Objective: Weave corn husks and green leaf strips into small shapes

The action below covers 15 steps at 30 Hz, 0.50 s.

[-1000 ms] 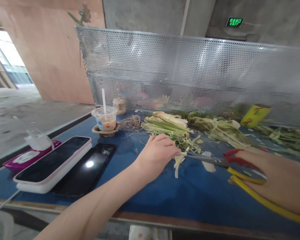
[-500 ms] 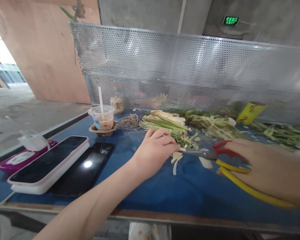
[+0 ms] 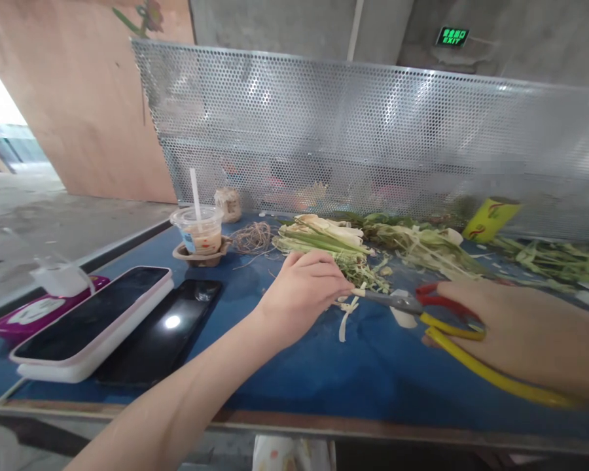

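My right hand (image 3: 520, 333) is wrapped round the handles of scissors (image 3: 397, 300), one handle red and the other yellow. Their grey blades reach left to my left hand (image 3: 302, 291) and look nearly closed at a pale stalk end (image 3: 358, 292). That stalk sticks out from my left fingers, which pinch it; the rest of it is hidden by the hand. Pale trimmed strips (image 3: 344, 324) lie just below the blade tips. Behind the left hand are a bundle of pale green stalks (image 3: 324, 233) and a heap of green trimmings (image 3: 368, 273).
Leafy stems (image 3: 422, 245) and a yellow tube (image 3: 491, 219) lie at the back right, before a perforated metal panel (image 3: 299, 118). To the left are a drink cup (image 3: 201, 237), tangled twine (image 3: 252, 237), a black phone (image 3: 169, 337) and a pink-edged phone (image 3: 98, 314).
The scissors and my right hand have shifted slightly left, and the blades look more closed at the stalk. My left hand has barely moved and keeps its pinch.
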Motion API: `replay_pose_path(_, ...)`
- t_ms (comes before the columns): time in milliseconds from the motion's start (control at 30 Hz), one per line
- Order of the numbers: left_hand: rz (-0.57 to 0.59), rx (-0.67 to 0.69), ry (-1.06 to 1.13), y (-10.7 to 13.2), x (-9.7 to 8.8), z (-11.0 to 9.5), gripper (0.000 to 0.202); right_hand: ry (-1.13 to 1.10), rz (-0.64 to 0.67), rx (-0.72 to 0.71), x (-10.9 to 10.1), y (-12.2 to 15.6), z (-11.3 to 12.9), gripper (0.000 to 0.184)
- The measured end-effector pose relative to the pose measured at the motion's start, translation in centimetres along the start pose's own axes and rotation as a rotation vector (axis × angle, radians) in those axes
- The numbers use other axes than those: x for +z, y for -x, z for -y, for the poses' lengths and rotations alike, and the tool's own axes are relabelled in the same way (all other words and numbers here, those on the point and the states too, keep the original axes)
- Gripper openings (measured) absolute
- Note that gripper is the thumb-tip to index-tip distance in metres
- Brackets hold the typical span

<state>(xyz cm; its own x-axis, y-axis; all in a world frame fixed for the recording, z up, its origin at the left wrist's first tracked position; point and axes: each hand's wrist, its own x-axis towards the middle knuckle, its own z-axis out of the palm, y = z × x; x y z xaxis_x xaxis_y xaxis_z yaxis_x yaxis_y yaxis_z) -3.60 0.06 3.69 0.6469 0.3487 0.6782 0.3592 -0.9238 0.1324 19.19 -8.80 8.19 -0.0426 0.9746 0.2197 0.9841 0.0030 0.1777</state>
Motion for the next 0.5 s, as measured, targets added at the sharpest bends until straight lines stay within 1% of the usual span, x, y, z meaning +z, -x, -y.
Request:
replay_pose_path(67, -0.005, 0.0, 0.037, 0.03, 0.02, 0.07, 0.017, -0.029, 0.129, 0.016, 0.31, 0.03, -0.02, 0.046)
replay_pose_path(100, -0.005, 0.004, 0.058, 0.06, 0.04, 0.14, 0.017, -0.038, 0.161, 0.02, 0.47, 0.02, -0.04, 0.049)
replay_pose_path(267, 0.005, -0.009, 0.124, 0.05, 0.02, 0.49, 0.017, -0.028, 0.166, 0.014, 1.06, -0.06, -0.06, 0.05)
replay_pose_path(400, 0.037, -0.08, 0.075, -0.14, -0.18, 0.21, 0.015, -0.013, 0.165, 0.007, 1.09, -0.17, 0.29, 0.046)
replay_pose_path(500, 0.041, -0.124, 0.034, -0.23, -0.33, -0.16, 0.015, 0.006, 0.125, -0.015, 1.13, -0.2, 0.56, 0.046)
